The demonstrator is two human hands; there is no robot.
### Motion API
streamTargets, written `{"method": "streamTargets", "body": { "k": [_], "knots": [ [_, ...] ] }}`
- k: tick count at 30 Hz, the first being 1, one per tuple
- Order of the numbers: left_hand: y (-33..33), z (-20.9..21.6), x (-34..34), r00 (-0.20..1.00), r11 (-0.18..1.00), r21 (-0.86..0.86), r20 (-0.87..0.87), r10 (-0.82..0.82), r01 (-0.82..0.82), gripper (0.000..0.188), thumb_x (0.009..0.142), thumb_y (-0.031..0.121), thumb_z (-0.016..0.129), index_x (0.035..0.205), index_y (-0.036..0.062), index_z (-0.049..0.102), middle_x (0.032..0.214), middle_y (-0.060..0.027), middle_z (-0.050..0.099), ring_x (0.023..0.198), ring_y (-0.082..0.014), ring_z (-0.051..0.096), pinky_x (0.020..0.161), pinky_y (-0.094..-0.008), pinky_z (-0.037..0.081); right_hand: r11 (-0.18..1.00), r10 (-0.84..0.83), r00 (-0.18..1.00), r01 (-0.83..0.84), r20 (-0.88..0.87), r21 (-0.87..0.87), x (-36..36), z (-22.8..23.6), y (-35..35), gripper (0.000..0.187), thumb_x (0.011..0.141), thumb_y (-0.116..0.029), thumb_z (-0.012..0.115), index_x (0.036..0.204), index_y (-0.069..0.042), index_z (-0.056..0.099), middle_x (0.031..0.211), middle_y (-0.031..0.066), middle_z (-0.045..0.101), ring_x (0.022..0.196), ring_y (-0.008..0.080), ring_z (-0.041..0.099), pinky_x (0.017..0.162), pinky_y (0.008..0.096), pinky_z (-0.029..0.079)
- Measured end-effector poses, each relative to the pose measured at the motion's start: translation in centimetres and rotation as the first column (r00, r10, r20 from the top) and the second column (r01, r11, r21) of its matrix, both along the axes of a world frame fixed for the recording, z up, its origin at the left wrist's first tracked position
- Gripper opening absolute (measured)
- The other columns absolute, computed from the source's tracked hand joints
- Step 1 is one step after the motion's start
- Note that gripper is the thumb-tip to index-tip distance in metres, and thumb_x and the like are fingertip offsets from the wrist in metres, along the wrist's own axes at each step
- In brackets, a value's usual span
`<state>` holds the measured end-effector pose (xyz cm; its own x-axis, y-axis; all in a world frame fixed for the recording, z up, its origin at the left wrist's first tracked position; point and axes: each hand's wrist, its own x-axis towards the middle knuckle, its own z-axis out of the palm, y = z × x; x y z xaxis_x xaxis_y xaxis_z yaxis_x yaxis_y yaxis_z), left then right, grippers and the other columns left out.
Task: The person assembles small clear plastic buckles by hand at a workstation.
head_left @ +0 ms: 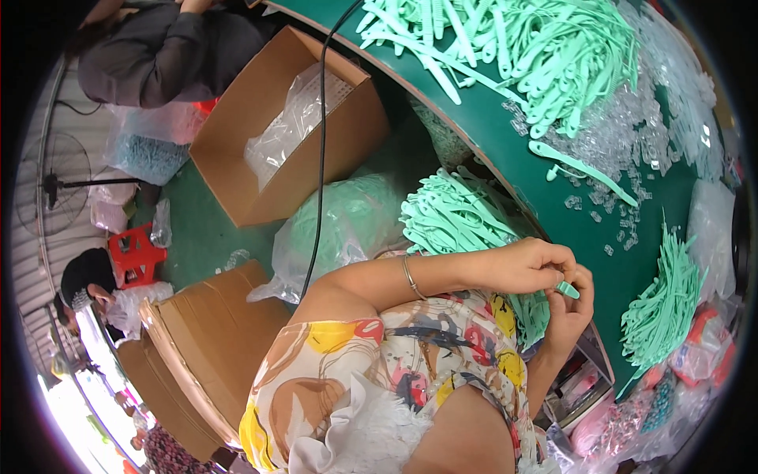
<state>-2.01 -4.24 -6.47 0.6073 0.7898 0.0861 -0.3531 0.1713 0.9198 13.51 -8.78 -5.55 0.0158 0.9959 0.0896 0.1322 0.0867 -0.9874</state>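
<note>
My left hand (525, 265), with a bracelet on its wrist, is closed in a pinch at the table's edge. Facing it, my right hand (572, 304) curls its fingers round a small mint-green strap end (567, 290). Both hands meet at this piece, and most of it is hidden by the fingers. Below and behind my left forearm lies a thick bundle of mint-green straps (454, 213) with slotted ends. On the green table (553, 186), a single strap (584, 170) lies apart from a large heap of straps (553, 63). Small clear plastic buckles (624, 126) are scattered beside it.
Another strap bundle (663, 304) lies at the table's right, near clear bags (711, 213). An open cardboard box (292, 118) and a bag of green straps (339, 217) stand to the left. A black cable (321, 150) hangs across the view. Other people sit farther left.
</note>
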Motion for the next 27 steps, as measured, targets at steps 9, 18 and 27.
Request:
{"method": "streamTargets", "body": {
  "k": [9,18,27],
  "knots": [
    [0.5,-0.3,-0.8,0.961,0.920,-0.301,0.190,-0.201,0.252,0.015,0.086,0.017,0.053,0.079,0.0042,0.050,0.067,0.0010,0.050,0.057,-0.0044,0.046,0.051,-0.0186,0.036,0.995,-0.021,0.995,0.011,0.096,0.100,-0.7,1.1,0.1,0.028,0.070,-0.020,0.072,0.081,0.001,0.057,0.077,0.0046,0.050,0.070,0.0127,0.047,0.060,0.0221,0.037],
    [0.9,0.2,-2.1,0.981,0.883,-0.433,0.148,-0.129,0.181,0.013,0.081,0.012,0.060,0.079,0.0057,0.049,0.079,0.0001,0.052,0.063,-0.0054,0.048,0.056,-0.0182,0.039,0.960,0.009,0.896,-0.132,0.444,0.246,-1.1,2.4,1.6,0.025,0.063,-0.008,0.074,0.084,-0.003,0.061,0.074,0.0077,0.056,0.064,0.0185,0.055,0.053,0.0262,0.044],
    [0.1,0.1,-0.9,0.939,0.796,-0.550,0.338,-0.065,0.253,0.010,0.079,0.008,0.059,0.079,0.0014,0.051,0.085,-0.0074,0.055,0.064,-0.0100,0.052,0.058,-0.0214,0.042,0.988,0.035,0.997,-0.046,0.073,0.147,0.3,1.0,0.5,0.026,0.063,-0.006,0.074,0.085,-0.003,0.060,0.077,0.0064,0.056,0.068,0.0166,0.054,0.061,0.0260,0.044]
  ]
}}
